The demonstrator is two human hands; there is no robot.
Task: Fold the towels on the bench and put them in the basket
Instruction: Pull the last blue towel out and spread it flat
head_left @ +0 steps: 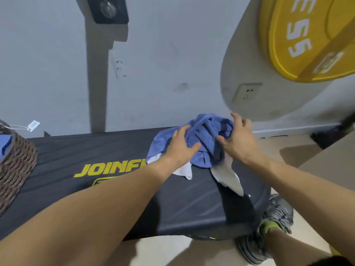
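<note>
A crumpled blue towel lies in a heap at the right end of the black bench. White cloth pokes out from under the heap. My left hand rests on the towel's left side with spread fingers. On the towel's right side, my right hand touches the folds, fingers extended and thumb toward the middle. A woven brown basket stands at the bench's left end, with blue cloth inside it.
A yellow weight plate hangs at the upper right, close above the towel. A dark upright post stands against the wall behind the bench. My shoe is on the floor by the bench's right corner.
</note>
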